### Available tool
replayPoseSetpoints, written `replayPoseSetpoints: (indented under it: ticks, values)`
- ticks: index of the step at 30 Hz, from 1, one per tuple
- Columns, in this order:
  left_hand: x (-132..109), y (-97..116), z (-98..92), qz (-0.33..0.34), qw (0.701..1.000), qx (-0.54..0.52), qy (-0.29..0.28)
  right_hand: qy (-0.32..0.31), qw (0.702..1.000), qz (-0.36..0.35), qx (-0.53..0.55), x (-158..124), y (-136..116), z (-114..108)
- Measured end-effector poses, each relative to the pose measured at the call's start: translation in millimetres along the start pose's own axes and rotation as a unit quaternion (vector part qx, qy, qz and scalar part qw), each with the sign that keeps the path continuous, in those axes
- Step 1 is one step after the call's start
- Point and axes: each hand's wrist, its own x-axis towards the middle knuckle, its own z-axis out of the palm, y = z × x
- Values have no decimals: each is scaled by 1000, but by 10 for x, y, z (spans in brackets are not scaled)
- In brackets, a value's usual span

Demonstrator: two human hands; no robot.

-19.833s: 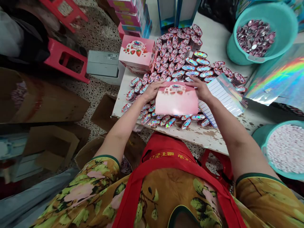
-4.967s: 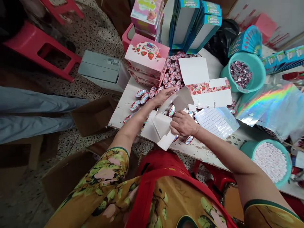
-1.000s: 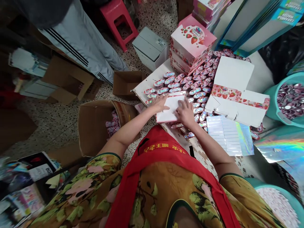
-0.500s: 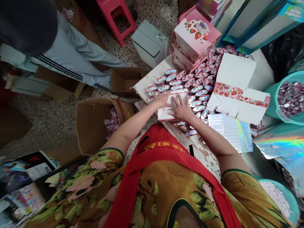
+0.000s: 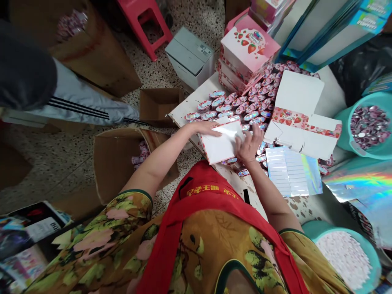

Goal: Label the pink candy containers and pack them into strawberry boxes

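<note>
A small white carton (image 5: 223, 143) with pink-red printed edges lies tilted near the table's front edge, its plain white inside face up. My left hand (image 5: 208, 128) grips its left end, thumb on top and the other fingers partly hidden. At the carton's right edge is my right hand (image 5: 248, 143), its fingers loosely bent and apart, the thumb side touching the edge. Rows of small pink packs with shiny ends (image 5: 225, 108) stand behind and around the carton. To the right lies an unfolded strawberry-print carton (image 5: 298, 92), white inside up.
Strawberry-print boxes (image 5: 249, 45) are stacked at the back. Shiny sheets (image 5: 292, 171) lie on the right. Teal tubs (image 5: 347, 139) hold small pieces. Open cardboard boxes (image 5: 114, 163) and a red stool (image 5: 153, 34) stand on the floor. Another person's grey trouser leg (image 5: 88, 98) is at left.
My right hand has lifted off the carton's top and moved right to its edge. My left hand has shifted to its left end. The carton has turned slightly, baring its white face.
</note>
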Motion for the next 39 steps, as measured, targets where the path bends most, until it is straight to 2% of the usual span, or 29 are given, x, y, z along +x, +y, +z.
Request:
replayPoseSetpoints:
  ticks: [2, 4, 6, 8, 10, 12, 13, 15, 17, 20, 23, 25, 27, 29, 31, 34, 36, 39]
  values:
    - [-26, 5, 54, -13, 997, -73, 1, 83, 993, 76, 29, -91, 106, -21]
    - [-60, 59, 136, -28, 988, -149, 10, 107, 979, 147, 92, -188, 185, -35]
    - [-137, 180, 214, -37, 977, -209, 23, 68, 958, 210, 182, -288, 238, -53]
    - [-303, 375, 264, -38, 972, -229, 21, 2, 930, 250, 270, -379, 267, -91]
    - [-592, 629, 284, -26, 984, -173, 23, -60, 893, 279, 348, -442, 265, -172]
    - [-989, 909, 296, -1, 998, -28, 58, -109, 852, 299, 416, -461, 225, -313]
    - [-1209, 1046, 309, 13, 994, 58, 90, -130, 833, 301, 446, -450, 194, -408]
    - [-1629, 1293, 364, 80, 969, 182, 149, -155, 809, 284, 491, -394, 129, -633]
    - [-1942, 1491, 470, 183, 936, 250, 169, -153, 799, 257, 522, -308, 95, -877]
    - [-2091, 1677, 714, 302, 878, 324, 179, -110, 802, 238, 537, -183, 163, -1188]
    - [-1885, 1680, 981, 345, 826, 390, 215, -76, 819, 255, 509, -123, 340, -1358]
    - [-1616, 1563, 1128, 353, 804, 422, 224, -83, 830, 261, 485, -116, 465, -1390]
    - [-1276, 1375, 1237, 351, 795, 445, 217, -88, 836, 263, 472, -111, 579, -1365]
    - [-899, 1167, 1319, 341, 797, 453, 208, -62, 838, 273, 468, -94, 693, -1294]
    - [-536, 990, 1401, 321, 809, 443, 216, 0, 843, 284, 456, -72, 827, -1192]
    - [-149, 811, 1559, 293, 820, 421, 255, 81, 872, 307, 373, -55, 1072, -1032]
    - [-50, 691, 1681, 298, 821, 410, 263, 96, 892, 337, 286, -56, 1229, -953]
    - [-134, 350, 1820, 292, 843, 369, 260, 84, 902, 359, 224, -62, 1363, -897]
